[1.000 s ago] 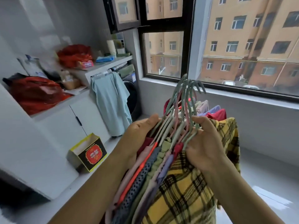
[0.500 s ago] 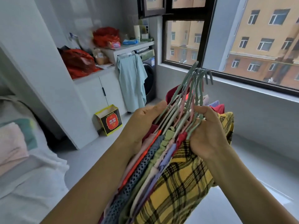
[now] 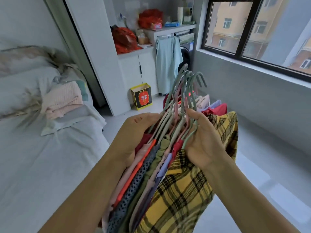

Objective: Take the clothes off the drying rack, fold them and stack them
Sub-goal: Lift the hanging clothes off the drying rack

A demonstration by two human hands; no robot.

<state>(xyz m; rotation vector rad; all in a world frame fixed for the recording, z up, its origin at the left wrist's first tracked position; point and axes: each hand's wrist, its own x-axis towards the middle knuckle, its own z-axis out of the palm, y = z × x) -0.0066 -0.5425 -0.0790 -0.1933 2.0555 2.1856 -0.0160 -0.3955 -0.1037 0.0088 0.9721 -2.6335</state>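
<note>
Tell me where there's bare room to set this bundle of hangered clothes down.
Widest bare patch: the bed sheet nearer than the folded pink pile, left of the bundle. Bare floor runs along the window wall on the right. Crowded: pillows at the bed's head, counter with red bags.

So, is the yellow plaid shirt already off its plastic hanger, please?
No, the yellow plaid shirt hangs on a green hanger the right hand grips.

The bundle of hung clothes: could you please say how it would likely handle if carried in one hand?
Probably floppy: the bundle drapes limply below its hangers. Likely heavy for one hand, since the left hand and right hand both hold it. The hangers might fan apart; they splay at the top.
</note>
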